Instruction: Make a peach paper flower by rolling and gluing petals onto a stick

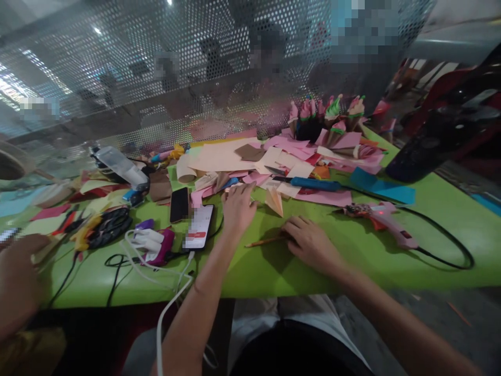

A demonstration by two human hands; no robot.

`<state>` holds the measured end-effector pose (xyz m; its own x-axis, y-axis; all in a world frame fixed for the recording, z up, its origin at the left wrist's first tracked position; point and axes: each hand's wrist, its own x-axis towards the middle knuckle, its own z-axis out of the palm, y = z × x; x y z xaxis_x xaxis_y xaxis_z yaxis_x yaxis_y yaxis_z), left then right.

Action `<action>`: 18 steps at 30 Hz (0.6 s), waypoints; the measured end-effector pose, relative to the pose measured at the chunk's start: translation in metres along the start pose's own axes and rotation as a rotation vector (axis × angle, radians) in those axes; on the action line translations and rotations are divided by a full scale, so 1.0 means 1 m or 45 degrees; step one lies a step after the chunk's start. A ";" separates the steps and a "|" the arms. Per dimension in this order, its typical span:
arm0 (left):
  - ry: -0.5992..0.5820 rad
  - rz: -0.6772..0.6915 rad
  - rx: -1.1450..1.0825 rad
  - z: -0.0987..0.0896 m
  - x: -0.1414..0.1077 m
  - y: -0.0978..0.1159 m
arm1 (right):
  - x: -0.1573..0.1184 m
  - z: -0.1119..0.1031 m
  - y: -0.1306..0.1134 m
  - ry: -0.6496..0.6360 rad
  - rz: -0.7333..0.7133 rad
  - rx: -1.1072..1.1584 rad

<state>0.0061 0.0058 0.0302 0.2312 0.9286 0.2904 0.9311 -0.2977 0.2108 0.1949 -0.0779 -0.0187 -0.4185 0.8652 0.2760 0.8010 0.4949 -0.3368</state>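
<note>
**Left hand (238,208) at paper scraps (209,181), right hand (309,241) at pencil (263,242)**

Left hand: palm down, fingers extended forward to the near edge of the scraps. Fingertips partly lost among the paper; cannot tell whether they grasp anything.

Right hand: fingers curled over one end of the pencil, low over the green table (250,279). Cannot tell whether the grip is firm or the fingers merely touch it. Pencil's other end points toward the left forearm.

Folded cream paper (275,202): between the two hands, on the far side of the pencil, apart from the right hand.

Surroundings: lit phone (200,230) just beside the left forearm, with black phone (179,204) beyond it. Blue-handled tool (317,184) rests across the papers; pink glue gun (395,223) lies right of the right hand. Cones with pink and green tops (333,108) stand at the back. Another person's hand (19,277), blurred, at far left.
</note>
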 end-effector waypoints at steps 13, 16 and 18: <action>-0.277 0.070 -0.432 0.015 0.015 0.012 | 0.002 -0.002 -0.003 0.024 -0.001 0.065; -0.239 0.013 -0.565 0.010 0.010 0.008 | 0.002 -0.003 -0.001 0.220 0.080 0.171; -0.203 -0.004 -0.640 0.007 0.005 0.008 | 0.001 -0.005 0.002 0.398 0.224 0.246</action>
<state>0.0161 0.0097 0.0268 0.3053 0.9400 0.1520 0.6907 -0.3285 0.6442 0.1978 -0.0765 -0.0147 -0.1085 0.8867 0.4494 0.7413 0.3734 -0.5577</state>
